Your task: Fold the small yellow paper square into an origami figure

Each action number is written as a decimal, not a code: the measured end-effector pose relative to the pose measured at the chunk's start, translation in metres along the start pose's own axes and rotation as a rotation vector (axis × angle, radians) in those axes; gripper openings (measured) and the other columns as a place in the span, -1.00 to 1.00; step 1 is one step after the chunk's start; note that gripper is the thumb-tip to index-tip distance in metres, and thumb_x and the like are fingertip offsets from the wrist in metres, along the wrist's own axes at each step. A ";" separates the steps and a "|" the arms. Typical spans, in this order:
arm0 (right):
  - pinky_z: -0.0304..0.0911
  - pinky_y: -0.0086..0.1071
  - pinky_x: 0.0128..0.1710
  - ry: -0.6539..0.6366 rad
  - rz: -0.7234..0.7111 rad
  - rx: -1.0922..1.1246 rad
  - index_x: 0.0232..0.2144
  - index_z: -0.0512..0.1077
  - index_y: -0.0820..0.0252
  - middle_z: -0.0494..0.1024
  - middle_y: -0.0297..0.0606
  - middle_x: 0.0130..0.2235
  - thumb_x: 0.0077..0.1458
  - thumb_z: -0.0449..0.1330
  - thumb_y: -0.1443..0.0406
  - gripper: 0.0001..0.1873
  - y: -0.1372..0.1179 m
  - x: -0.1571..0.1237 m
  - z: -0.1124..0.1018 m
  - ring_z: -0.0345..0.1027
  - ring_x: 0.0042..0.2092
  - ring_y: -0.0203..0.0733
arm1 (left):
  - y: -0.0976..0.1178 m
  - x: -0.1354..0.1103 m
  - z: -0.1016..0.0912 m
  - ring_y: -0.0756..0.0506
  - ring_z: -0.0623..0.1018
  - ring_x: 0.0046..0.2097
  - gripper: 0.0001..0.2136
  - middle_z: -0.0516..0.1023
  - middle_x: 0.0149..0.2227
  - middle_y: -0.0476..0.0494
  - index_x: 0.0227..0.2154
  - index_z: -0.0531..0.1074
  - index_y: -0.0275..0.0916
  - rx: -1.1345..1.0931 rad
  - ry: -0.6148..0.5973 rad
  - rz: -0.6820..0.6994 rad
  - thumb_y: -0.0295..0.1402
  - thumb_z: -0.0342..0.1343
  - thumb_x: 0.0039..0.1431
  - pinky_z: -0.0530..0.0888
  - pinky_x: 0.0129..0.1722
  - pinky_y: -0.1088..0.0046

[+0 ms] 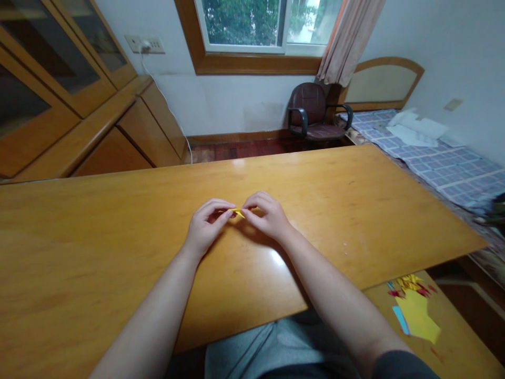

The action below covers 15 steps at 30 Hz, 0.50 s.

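Observation:
Between my two hands, just above the middle of the wooden table (pixel 118 252), is a small piece of folded yellow paper (pixel 238 212). My left hand (pixel 207 221) pinches its left end between thumb and fingers. The right end is pinched the same way by my right hand (pixel 268 213). A pointed yellow corner shows between the fingertips; the rest of the paper is hidden by my fingers. Both forearms reach in from the near edge.
On a lower surface at the right lie yellow paper sheets (pixel 418 316), a blue strip (pixel 401 320) and a pile of yellow and red folded pieces (pixel 410 284). Beyond the table stand a chair (pixel 310 110), a bed (pixel 442 158) and a wooden cabinet (pixel 130 131).

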State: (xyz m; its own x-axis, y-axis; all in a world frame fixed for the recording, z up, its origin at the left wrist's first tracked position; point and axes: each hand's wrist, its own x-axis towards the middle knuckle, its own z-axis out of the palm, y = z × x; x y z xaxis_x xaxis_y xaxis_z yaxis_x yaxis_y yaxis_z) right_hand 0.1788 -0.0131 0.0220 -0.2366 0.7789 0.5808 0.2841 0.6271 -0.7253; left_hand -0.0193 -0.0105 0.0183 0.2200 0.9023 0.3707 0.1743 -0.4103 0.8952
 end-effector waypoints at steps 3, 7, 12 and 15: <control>0.28 -0.24 -0.14 0.008 0.044 0.041 -0.39 0.48 0.12 0.52 -0.23 -0.33 0.15 0.19 0.23 -0.88 -0.002 0.000 0.000 0.38 -0.23 -0.17 | 0.000 0.000 0.000 -0.09 0.58 -0.22 -0.85 0.56 -0.24 -0.15 -0.30 0.54 -0.21 -0.014 0.005 -0.008 -0.27 0.23 0.11 0.55 -0.20 0.36; 0.29 -0.26 -0.15 0.007 0.059 0.062 -0.35 0.51 0.11 0.53 -0.23 -0.30 0.15 0.21 0.21 -0.88 -0.002 0.000 0.000 0.38 -0.23 -0.18 | 0.001 0.000 0.000 -0.08 0.58 -0.26 -0.86 0.57 -0.29 -0.14 -0.34 0.54 -0.21 -0.003 0.005 -0.006 -0.26 0.24 0.10 0.54 -0.21 0.36; 0.30 -0.27 -0.15 -0.037 0.012 0.031 -0.34 0.53 0.12 0.55 -0.22 -0.32 0.16 0.21 0.24 -0.88 0.001 0.000 0.001 0.39 -0.23 -0.19 | 0.003 0.001 0.002 -0.07 0.57 -0.28 -0.88 0.56 -0.31 -0.13 -0.35 0.54 -0.22 -0.020 0.000 -0.001 -0.28 0.24 0.10 0.52 -0.21 0.37; 0.31 -0.29 -0.17 -0.019 -0.012 -0.001 -0.35 0.53 0.15 0.56 -0.21 -0.33 0.17 0.21 0.25 -0.87 0.003 0.000 0.002 0.40 -0.24 -0.21 | 0.002 0.000 0.002 -0.08 0.57 -0.26 -0.87 0.56 -0.30 -0.13 -0.33 0.55 -0.22 -0.007 0.006 0.000 -0.30 0.26 0.08 0.51 -0.21 0.38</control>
State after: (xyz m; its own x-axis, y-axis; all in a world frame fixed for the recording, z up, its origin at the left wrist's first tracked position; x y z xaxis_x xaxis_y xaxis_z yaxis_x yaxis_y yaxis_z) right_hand 0.1781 -0.0115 0.0196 -0.2577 0.7708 0.5826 0.2815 0.6367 -0.7179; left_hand -0.0168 -0.0112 0.0195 0.2147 0.9030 0.3723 0.1673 -0.4095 0.8968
